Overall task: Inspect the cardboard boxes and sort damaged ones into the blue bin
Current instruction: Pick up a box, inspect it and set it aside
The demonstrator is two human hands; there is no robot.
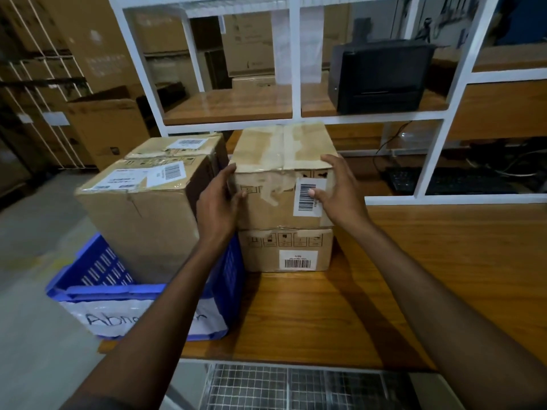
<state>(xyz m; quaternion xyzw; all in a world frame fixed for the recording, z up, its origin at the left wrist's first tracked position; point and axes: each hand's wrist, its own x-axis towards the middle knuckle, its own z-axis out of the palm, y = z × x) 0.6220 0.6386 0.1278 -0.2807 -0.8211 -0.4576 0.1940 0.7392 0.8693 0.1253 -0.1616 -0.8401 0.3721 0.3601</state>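
Note:
Two cardboard boxes are stacked on the wooden table. The upper box has wrinkled, peeling tape and a barcode label on its front. My left hand grips its left front corner, thumb on the front face. My right hand holds its right front corner, thumb on the barcode label. The lower box carries a white barcode label. To the left, the blue bin holds a large creased box with another box behind it.
A white paper sign hangs on the bin's front. A white-framed shelf rises behind the stack, with a black printer on it. A keyboard and cables lie at the right. Large cartons stand on the floor at the left.

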